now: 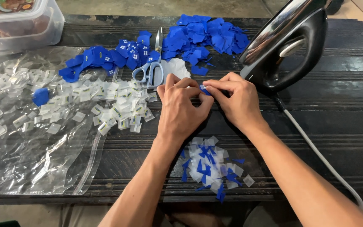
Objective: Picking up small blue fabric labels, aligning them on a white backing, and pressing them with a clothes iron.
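My left hand (181, 107) and my right hand (234, 101) meet at the middle of a dark wooden table (341, 122), fingertips pinched together on one small blue fabric piece (205, 89). Just behind my left hand lie scissors with light-blue handles (150, 71). A heap of plain blue fabric pieces (206, 35) lies at the back. Another heap of blue pieces with white marks (106, 59) lies to its left. Small white tags (118, 105) are spread left of my hands. Below my wrists sits a pile of blue and white scraps (211, 166).
A black clothes iron (288, 46) stands on end at the right, its white cord (316, 151) running toward the front edge. A clear plastic sheet (30, 155) covers the table's left side. Clear plastic containers (17, 23) stand at the back left.
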